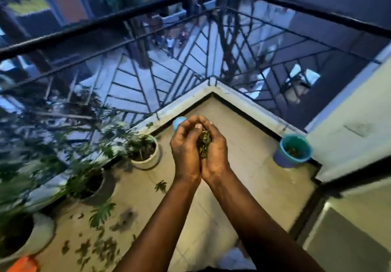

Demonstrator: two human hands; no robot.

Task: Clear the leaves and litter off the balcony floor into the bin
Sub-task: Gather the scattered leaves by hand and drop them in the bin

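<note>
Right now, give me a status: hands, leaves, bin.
Left hand and right hand cupped round clump of green leaves. Round blue plastic bin by the right wall. Nothing in the way. Scattered leaves by the pots.

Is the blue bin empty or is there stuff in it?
Not empty. Leaves show inside the bin, below its rim. Cannot tell how full it is.

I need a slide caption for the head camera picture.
Left hand and right hand cup a clump of leaves above the balcony floor; the blue bin stands by the wall.
</note>
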